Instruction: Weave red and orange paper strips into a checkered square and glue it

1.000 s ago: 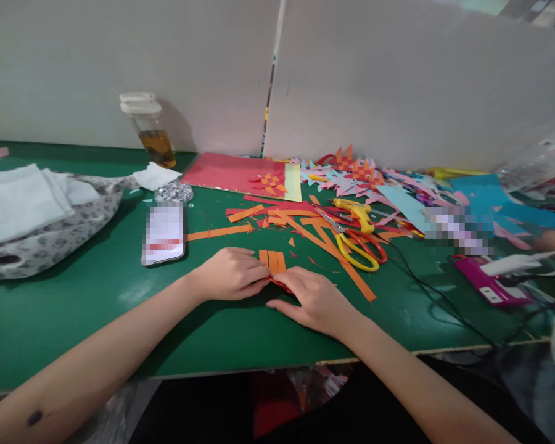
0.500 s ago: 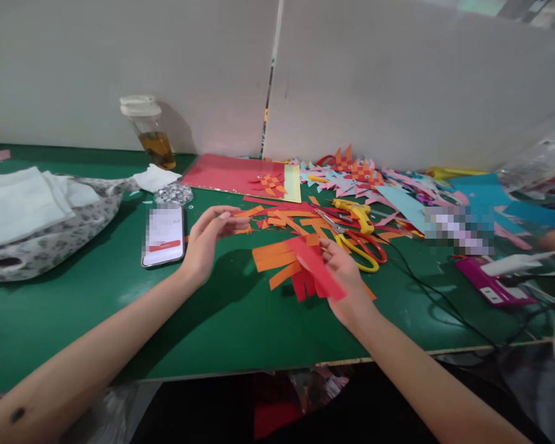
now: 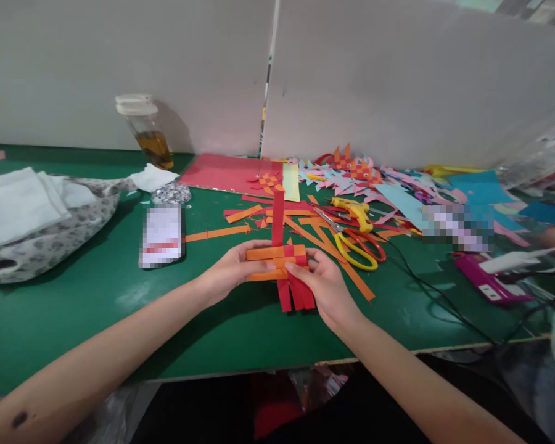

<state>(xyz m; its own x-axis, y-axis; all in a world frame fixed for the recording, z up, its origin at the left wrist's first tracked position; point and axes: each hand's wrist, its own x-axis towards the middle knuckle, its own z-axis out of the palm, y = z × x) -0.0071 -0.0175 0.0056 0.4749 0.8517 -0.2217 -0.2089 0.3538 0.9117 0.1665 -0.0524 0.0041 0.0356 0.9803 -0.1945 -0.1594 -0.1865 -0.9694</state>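
Between my hands, above the green table, is a woven piece of orange and red paper strips [image 3: 288, 262]. My left hand [image 3: 234, 268] grips the orange strip ends from the left, thumb on top. At the right side of the weave, my right hand [image 3: 326, 283] pinches it with the thumb over the front. One long red strip [image 3: 278, 219] stands up through the orange strips, and its lower end hangs with other red ends below. Behind the weave lie loose orange strips [image 3: 305, 233]. To the right rest scissors with yellow handles [image 3: 361, 253] and a red-handled pair [image 3: 374, 245].
A phone [image 3: 161, 234] lies left of my hands, beside a patterned cloth bag [image 3: 87, 228]. A lidded cup of brown liquid [image 3: 152, 145] stands behind. Farther back are a red sheet [image 3: 231, 172], finished paper fish [image 3: 351, 166] and a yellow glue gun [image 3: 358, 209]. A purple power strip [image 3: 490, 280] with cables sits right.
My left hand has come right and closed on the orange ends. The weave has shifted slightly left, and the red strip that lay slanted across it now runs upright through it.
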